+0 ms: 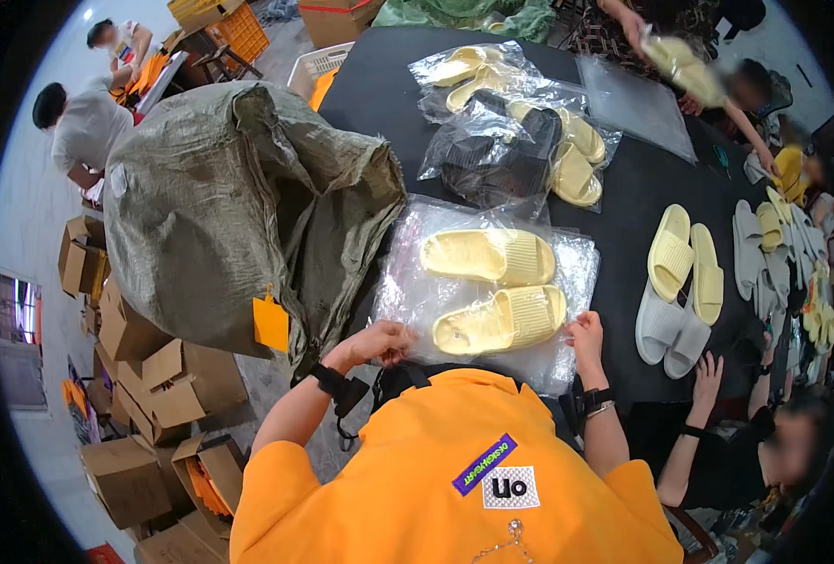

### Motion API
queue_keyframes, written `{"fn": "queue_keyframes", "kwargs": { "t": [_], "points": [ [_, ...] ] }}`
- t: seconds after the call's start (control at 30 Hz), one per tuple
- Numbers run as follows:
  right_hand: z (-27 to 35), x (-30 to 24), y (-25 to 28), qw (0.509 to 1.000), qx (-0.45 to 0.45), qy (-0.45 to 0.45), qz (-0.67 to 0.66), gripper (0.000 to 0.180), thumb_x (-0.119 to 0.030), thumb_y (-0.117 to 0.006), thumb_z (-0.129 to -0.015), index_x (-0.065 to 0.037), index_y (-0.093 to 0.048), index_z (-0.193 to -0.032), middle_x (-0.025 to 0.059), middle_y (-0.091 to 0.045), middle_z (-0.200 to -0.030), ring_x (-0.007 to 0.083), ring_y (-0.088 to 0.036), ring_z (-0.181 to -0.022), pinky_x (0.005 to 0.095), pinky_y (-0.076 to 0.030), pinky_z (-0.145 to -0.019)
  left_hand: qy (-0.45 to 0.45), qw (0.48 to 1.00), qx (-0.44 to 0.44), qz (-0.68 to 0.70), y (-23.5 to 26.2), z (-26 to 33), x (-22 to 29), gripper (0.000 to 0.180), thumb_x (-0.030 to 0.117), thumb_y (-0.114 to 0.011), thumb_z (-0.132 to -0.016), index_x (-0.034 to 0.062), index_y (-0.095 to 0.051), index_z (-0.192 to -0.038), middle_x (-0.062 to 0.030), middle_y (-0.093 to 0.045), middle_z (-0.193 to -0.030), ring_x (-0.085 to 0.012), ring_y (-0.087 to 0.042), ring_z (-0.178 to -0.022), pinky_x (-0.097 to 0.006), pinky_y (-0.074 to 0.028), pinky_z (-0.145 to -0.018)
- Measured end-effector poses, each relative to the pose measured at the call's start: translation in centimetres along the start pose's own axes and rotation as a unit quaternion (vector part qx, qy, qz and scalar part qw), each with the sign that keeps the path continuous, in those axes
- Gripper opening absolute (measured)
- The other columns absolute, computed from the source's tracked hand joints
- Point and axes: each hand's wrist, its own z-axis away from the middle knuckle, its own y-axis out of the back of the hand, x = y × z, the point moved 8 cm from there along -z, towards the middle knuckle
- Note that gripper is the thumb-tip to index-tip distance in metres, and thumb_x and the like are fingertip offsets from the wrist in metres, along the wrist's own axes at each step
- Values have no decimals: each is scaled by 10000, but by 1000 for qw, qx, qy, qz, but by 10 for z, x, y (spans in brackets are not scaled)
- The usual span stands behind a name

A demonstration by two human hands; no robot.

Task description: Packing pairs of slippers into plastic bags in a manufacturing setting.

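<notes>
Pinching the clear bag [414, 303] by its near corners, left hand [386, 343] and right hand [586, 338] both, we could skew the yellow slippers [501, 321] (inside or atop, can't tell) by the black table's [619, 258] near edge through uneven pulling.

Slippers [501, 321] on table [614, 258], sack [187, 221] left, other slippers [670, 258] right.

From the torso [417, 470], the left forearm [296, 404] slants toward 1 o'clock; the right forearm [607, 434] runs almost to 12. The left hand [389, 341] sits at 11 o'clock — fingers curled; the right hand [584, 336] at 1 — fingers bent.
</notes>
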Motion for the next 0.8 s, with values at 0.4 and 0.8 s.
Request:
{"fn": "queue_keyframes", "kwargs": {
  "t": [0.4,0.8],
  "points": [
    [-3,-2,-11,997,-32,15,61,438,-130,-595,-806,-42,-489,-1221,23,-557,-840,99,-532,-733,238,-428,-588,-191,979,50,50,17,-4,49,665,-50,-558,-743,88,-345,-1359,-125,-553,-1120,-181,-570,-923,-289,-444,-845],
    [-12,13,-8,995,-9,64,78,384,-84,-630,-773,-30,-553,-1145,50,-590,-820,122,-547,-738,268,-446,-676,-415,860,239,173,85,46,125,321,-29,-603,-799,26,-514,-1102,-45,-597,-893,-155,-601,-762,-271,-495,-711]
  ]
}}
